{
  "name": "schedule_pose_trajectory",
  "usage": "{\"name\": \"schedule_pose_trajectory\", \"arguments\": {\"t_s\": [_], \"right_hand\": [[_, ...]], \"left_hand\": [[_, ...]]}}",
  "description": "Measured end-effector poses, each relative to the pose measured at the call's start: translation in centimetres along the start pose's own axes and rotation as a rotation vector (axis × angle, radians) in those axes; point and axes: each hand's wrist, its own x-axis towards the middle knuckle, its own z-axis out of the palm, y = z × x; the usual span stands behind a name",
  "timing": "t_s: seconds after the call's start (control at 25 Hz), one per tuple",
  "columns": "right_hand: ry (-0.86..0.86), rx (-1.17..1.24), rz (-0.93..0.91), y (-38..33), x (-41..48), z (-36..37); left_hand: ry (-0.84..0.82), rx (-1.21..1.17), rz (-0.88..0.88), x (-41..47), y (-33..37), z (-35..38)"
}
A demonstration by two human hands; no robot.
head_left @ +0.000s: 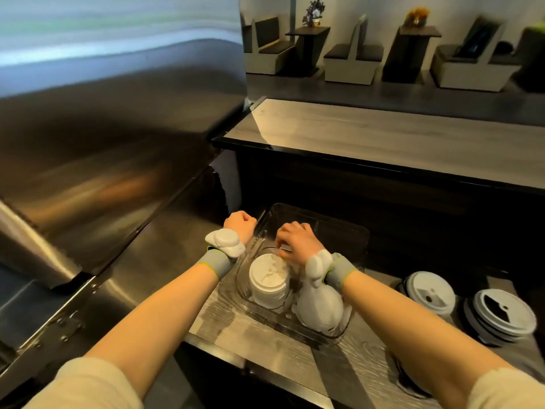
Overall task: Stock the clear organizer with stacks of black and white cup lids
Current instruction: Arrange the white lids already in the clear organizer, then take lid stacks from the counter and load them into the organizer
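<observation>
The clear organizer (352, 231) stands on the wood-grain counter in front of me. A stack of white lids (269, 283) fills its near left section. My right hand (296, 242) reaches down into the organizer just behind that stack. Its fingers are curled onto a dark round rim, which looks like a black lid stack (267, 250), mostly hidden by the hand. My left hand (239, 224) is closed in a fist against the organizer's far left rim. A white device on my right wrist covers the near right section.
Two more lid stacks stand right of the organizer, one nearer it (430, 293) and one at the far right (501, 315), both with pale tops over dark lids. A steel appliance (112, 160) rises at the left. A raised wooden counter (383, 137) runs behind.
</observation>
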Motion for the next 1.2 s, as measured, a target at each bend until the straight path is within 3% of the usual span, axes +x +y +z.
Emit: {"name": "schedule_pose_trajectory", "arguments": {"t_s": [0.16, 0.36, 0.52, 0.64, 0.8, 1.0, 1.12, 1.2], "right_hand": [[0.108, 0.216, 0.312, 5.2, -3.9, -3.8], [0.170, 0.321, 0.732, 12.6, -11.1, -5.4], [0.173, 0.356, 0.956, 16.3, -15.5, -4.7], [0.094, 0.379, 1.143, 17.9, -17.4, -3.6], [0.080, 0.587, 1.275, 19.5, -19.5, -1.0], [0.060, 0.849, 1.308, 19.5, -19.5, 0.8], [-0.026, 0.994, 1.304, 20.5, -19.3, 1.4], [-0.096, 1.030, 1.250, 20.8, -19.2, 1.6]], "left_hand": [[-0.222, -0.161, 0.138, -1.5, 5.4, 4.0], [-0.719, -0.305, -0.010, -5.8, 11.3, 10.6], [-0.908, -0.211, -0.042, -8.7, 13.9, 15.0], [-0.974, -0.144, -0.101, -10.0, 14.4, 17.7], [-0.971, -0.019, -0.240, -10.9, 14.3, 21.7], [-1.005, -0.047, -0.463, -11.3, 12.9, 25.2], [-0.961, -0.182, -0.464, -11.6, 12.1, 26.5], [-0.996, -0.095, -0.434, -11.2, 12.1, 27.3]]}}
